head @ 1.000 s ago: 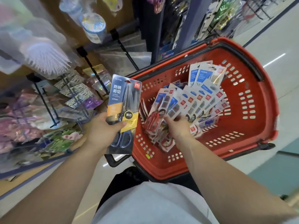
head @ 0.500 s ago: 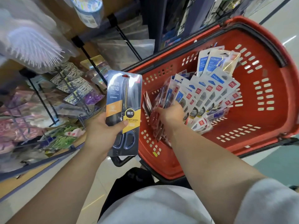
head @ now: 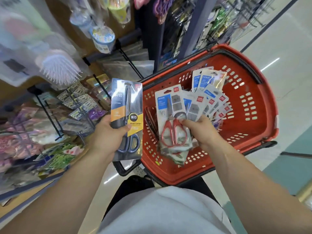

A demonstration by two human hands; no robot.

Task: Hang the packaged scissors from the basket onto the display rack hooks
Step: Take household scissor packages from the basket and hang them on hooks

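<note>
A red plastic basket stands in front of me on the floor, holding several packaged scissors fanned out. My left hand grips a dark pack of black-bladed scissors upright, just left of the basket. Inside the basket, my right hand holds a white pack of red-handled scissors lifted from the pile, its face towards me. Black display rack hooks stick out from the shelving at the left, most loaded with other goods.
The rack at the left carries hairbrushes, small packets and other hanging goods. A dark shelf post rises behind the basket. Pale shop floor lies to the right. The basket's black handle rests near my knees.
My right hand has pulled a red-handled scissors pack up out of the pile and turned it face up. The left hand keeps its dark pack, nearly unmoved.
</note>
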